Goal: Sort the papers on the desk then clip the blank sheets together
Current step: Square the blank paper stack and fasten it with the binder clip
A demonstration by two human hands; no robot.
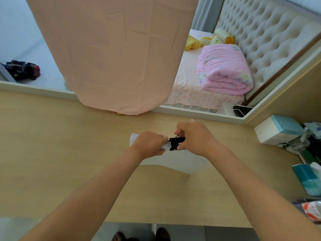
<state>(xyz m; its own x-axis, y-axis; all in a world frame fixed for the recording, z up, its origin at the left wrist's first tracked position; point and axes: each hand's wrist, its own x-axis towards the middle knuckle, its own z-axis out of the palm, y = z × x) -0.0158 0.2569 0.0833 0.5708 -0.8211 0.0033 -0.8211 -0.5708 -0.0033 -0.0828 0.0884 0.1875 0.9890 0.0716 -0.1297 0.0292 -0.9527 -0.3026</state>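
left hand (149,143): fingers curled, gripping blank sheets (175,160)
right hand (194,136): fingers pinching black binder clip (175,143) at sheets' far edge
sheets: lifted over table (60,153), mid, nearer back edge

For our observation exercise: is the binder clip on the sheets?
At their edge: the binder clip meets the sheets, right hand pinching it; clamped or not, cannot tell.

One view only — a wide-angle camera on the person's head, facing forward and steeply down over the desk (52,153). It sits close: both forearms run up from the lower edge, and the left hand (149,143) on the papers (173,162) and the right hand (194,136) on the clip (175,142) fall near the centre. The bed (191,91) lies beyond the desk's far edge — feet (162,233) show at the bottom.
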